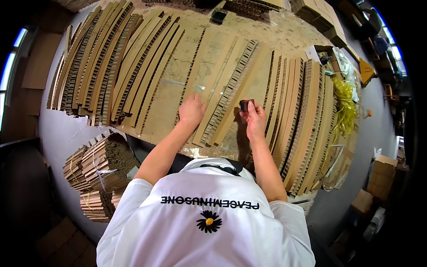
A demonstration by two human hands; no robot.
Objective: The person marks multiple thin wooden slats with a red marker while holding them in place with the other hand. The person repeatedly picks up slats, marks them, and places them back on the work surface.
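Observation:
My left hand (192, 110) is closed, its fingertips curled over a flat honeycomb cardboard strip near the middle of the table. Whether it grips anything is hidden. My right hand (255, 120) pinches a small dark block (244, 105), blackish with a reddish-brown side; its exact kind does not show. Between the hands lies a honeycomb cardboard strip (231, 91) with its open cells facing up. More strips (299, 107) lie in a row to the right of my right hand. Many others (111, 58) lean close together on the left.
The strips lie on a worn cardboard-covered table (169, 86). A small black container (218, 16) stands at the far side. Yellow plastic twine (343, 104) hangs at the right edge. Tied bundles of cardboard strips (95, 162) are stacked below the table's left front edge.

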